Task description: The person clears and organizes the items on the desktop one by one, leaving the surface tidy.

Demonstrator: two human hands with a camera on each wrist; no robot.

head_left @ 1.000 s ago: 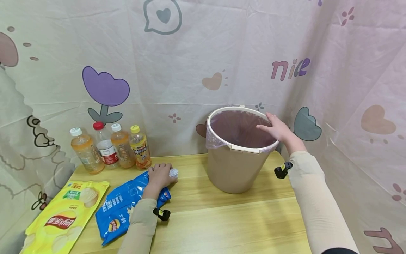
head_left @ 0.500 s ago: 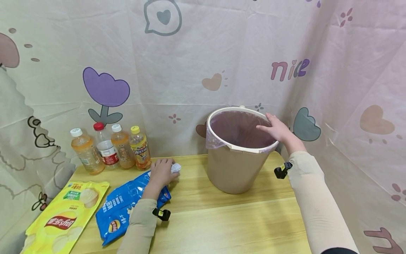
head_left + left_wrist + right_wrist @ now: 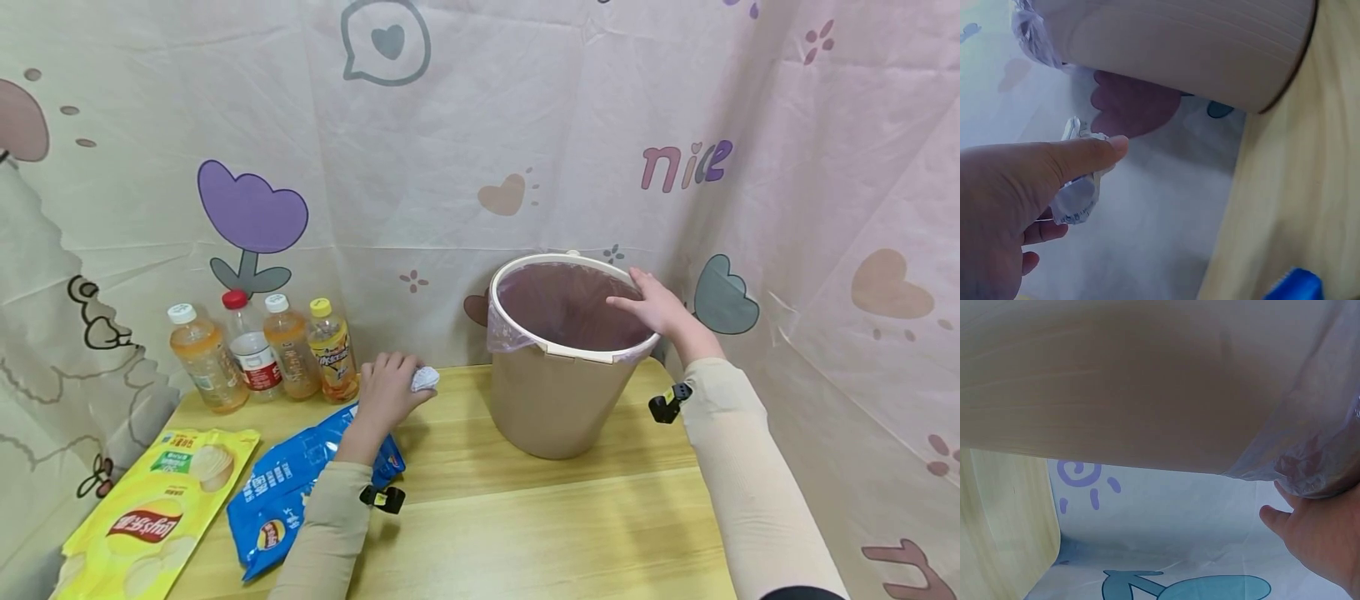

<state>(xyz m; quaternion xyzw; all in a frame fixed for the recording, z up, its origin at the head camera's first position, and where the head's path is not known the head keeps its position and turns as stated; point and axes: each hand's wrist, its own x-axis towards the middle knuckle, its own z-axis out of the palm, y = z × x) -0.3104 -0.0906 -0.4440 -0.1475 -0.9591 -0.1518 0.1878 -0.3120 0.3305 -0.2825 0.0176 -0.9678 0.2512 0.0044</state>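
Observation:
My left hand (image 3: 387,392) pinches a small crumpled white wrapper (image 3: 424,379) between thumb and fingers, above the table beside the bottles. The left wrist view shows the wrapper (image 3: 1079,200) under the thumb, partly covered by it. My right hand (image 3: 654,304) holds the right side of the rim of a beige trash bin (image 3: 558,408), its thumb over the opening. In the right wrist view, fingertips of the right hand (image 3: 1316,534) show outside the bin, below the folded edge of its clear liner (image 3: 1310,450).
A blue chip bag (image 3: 285,492) lies beneath the left forearm, and a yellow chip bag (image 3: 157,517) lies farther left. Several bottles, including a yellow-capped bottle (image 3: 333,354) and a red-capped bottle (image 3: 253,350), stand along the back of the wooden table (image 3: 525,533). A printed cloth (image 3: 420,167) hangs behind.
My left hand has lifted the wrapper up from beside the blue chip bag and moved slightly right and away from me. The right hand stays at the bin's rim.

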